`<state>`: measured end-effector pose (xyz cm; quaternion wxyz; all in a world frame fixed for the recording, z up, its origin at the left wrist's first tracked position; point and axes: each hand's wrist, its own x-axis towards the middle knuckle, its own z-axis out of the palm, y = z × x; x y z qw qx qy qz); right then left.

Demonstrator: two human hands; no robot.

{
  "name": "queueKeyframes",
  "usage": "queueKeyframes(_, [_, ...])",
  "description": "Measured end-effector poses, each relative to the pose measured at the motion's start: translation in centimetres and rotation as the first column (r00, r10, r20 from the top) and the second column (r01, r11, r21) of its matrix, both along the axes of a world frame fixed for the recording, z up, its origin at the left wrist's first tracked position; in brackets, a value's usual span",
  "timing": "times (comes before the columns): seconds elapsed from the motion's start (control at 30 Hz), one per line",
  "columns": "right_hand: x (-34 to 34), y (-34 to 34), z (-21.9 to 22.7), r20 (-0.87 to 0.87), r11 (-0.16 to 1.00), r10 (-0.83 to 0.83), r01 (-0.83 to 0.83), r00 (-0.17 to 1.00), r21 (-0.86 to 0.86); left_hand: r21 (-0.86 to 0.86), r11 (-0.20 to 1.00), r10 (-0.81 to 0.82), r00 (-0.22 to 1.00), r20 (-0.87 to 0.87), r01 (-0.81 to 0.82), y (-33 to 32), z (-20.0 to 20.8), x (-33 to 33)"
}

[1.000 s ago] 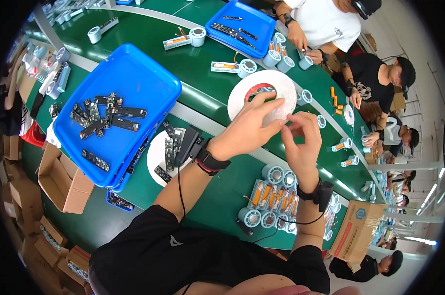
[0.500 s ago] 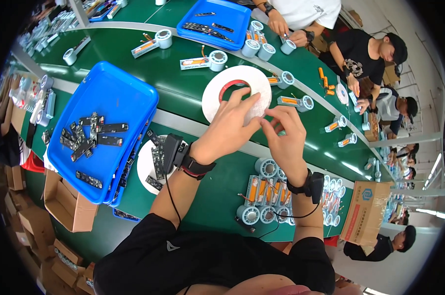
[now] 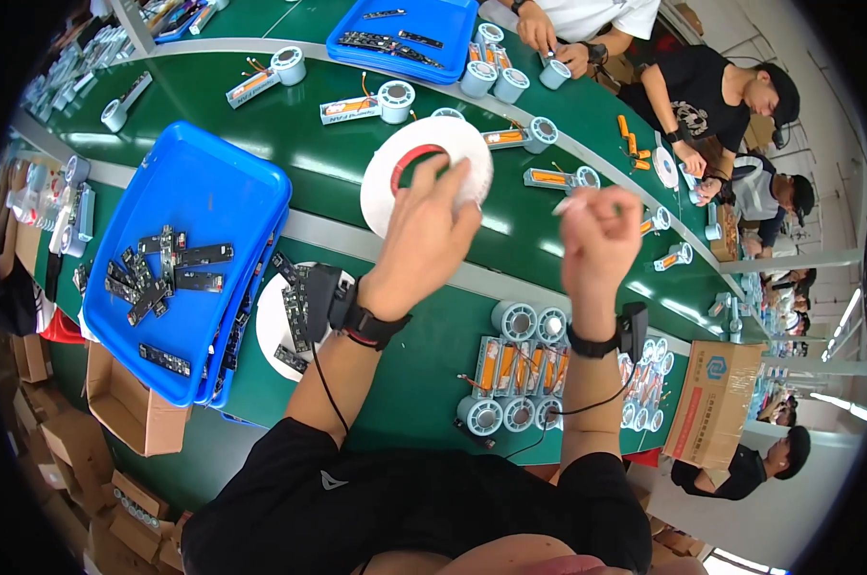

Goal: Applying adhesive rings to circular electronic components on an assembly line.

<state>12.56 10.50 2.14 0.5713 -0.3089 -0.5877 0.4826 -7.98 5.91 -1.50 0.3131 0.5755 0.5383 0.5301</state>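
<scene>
My left hand (image 3: 426,233) rests on a large white tape roll (image 3: 395,163) with a red inner ring, pressing its near edge on the green table (image 3: 338,172). My right hand (image 3: 598,238) is raised to the right of the roll, fingers pinched on a small white strip of tape (image 3: 566,203) pulled off it. Both wrists wear black bands with cables.
A blue tray (image 3: 189,206) of black circuit strips sits at left, with a white disc (image 3: 275,326) of more strips beside it. Several small fans with orange parts (image 3: 524,369) lie near my right arm. Other people work along the far side. Cardboard boxes (image 3: 122,412) stand below.
My right hand has pulled away to the right from the roll, drawing off a piece of tape. My left hand stays on the roll.
</scene>
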Motion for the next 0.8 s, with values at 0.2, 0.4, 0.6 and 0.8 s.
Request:
queueKeyframes(0.2, [3.0, 11.1, -7.4, 0.427, 0.923, -0.22, 0.329, 0.877, -0.201, 0.044, 0.996, 0.07, 0.975, 0.209, -0.081, -0.3, 0.1, -0.2])
queueKeyframes(0.4, [3.2, 13.4, -10.6, 0.558, 0.897, -0.192, 0.376, 0.807, -0.235, 0.068, 0.996, 0.05, 0.981, 0.189, -0.064, -0.5, 0.3, -0.4])
queueKeyframes(0.6, [1.9, 14.8, -12.1, 0.833, 0.883, -0.271, 0.47, 0.482, 0.015, 0.057, 0.997, 0.031, 0.97, 0.243, -0.046, 0.2, 0.2, -0.6])
queueKeyframes(0.8, [-1.3, 11.9, -8.0, 0.903, 0.782, -0.412, 0.555, 0.121, 0.283, 0.033, 0.999, 0.027, 0.968, 0.248, -0.037, -0.2, 0.0, -1.3])
